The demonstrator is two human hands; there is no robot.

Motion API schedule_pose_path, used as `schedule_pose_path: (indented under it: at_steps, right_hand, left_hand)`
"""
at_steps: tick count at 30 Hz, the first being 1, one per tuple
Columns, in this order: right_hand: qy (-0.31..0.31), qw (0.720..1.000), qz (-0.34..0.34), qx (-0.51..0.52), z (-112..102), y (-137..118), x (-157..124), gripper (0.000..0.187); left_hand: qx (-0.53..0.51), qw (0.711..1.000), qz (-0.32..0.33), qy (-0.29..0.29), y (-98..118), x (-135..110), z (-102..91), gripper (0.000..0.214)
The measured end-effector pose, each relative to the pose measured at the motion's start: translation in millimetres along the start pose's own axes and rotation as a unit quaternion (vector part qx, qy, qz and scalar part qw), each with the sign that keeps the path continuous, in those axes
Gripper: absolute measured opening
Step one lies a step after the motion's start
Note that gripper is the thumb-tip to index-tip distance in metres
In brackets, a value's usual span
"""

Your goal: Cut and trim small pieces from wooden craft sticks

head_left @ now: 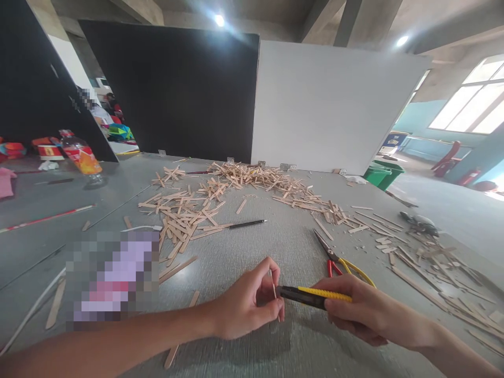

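Holding a thin wooden stick (274,286) nearly edge-on to the view, the left hand (246,304) had it pinched between thumb and fingers, above the near part of the counter (232,249). The right hand (360,310) was wrapped around a black and yellow knife (309,297), its front end at the stick, beside the left fingertips. Whether the blade was touching the wood could not be told.

Just beyond the knife lay a pair of scissors (333,254) with red and yellow handles, the points directed away from the person. A black pen (248,224) lay farther out, near the edge of a large pile of sticks (181,220) that spread in an arc across the counter. Another loose stick (171,357) passed under the left forearm. Wood scraps (437,262) were scattered on the right.

On the left lay a lilac object (126,268), pixelated and not identifiable, with a white cable (33,312) near it. A bottle (81,157) with an orange label stood farther back on that side, a red and white cup (50,152) to its left. A black board (177,94) and a white board (334,105) stood upright behind the pile. Green bins (388,176) were visible past the right end of the white board.
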State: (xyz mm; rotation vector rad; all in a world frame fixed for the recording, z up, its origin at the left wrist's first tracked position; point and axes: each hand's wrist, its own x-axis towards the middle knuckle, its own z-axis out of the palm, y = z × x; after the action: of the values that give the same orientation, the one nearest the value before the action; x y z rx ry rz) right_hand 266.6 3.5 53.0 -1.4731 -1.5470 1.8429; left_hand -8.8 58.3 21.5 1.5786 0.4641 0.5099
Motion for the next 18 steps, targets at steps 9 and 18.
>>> schedule_pose_path:
  at_steps: [9, 18]
  right_hand:
    - [-0.037, 0.999, 0.007, 0.004, -8, 4, -6, 0.042]
    - [-0.032, 0.999, 0.007, -0.011, -9, 3, -7, 0.051]
  left_hand:
    - [-0.055, 0.997, -0.034, -0.036, -6, -3, 7.4, 0.03]
    - [-0.089, 0.993, -0.055, -0.045, -7, -3, 10.4, 0.033]
